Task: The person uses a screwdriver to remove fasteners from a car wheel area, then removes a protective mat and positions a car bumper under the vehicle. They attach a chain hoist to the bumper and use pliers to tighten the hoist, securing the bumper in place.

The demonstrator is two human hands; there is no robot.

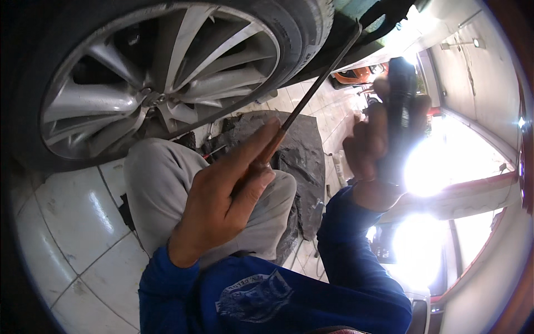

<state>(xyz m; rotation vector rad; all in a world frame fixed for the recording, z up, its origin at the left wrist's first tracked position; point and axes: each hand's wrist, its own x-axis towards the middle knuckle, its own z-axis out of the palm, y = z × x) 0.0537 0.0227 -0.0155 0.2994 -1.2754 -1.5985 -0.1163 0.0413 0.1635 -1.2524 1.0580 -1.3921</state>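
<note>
My left hand is closed around the amber handle of a long thin metal rod with a bent, hooked tip. The rod slants up and to the right, its hook in front of the dark edge of the car body beside the tyre. Raised on the right, my right hand grips a thick black cylinder. Motion blur and glare hide its details. Close by on the left stands a car wheel with silver spokes and a black tyre.
A dark crumpled sheet lies on the white tiled floor, under and beyond my bent knees. Small tools lie near the wheel. Farther off are an orange vehicle and a very bright opening.
</note>
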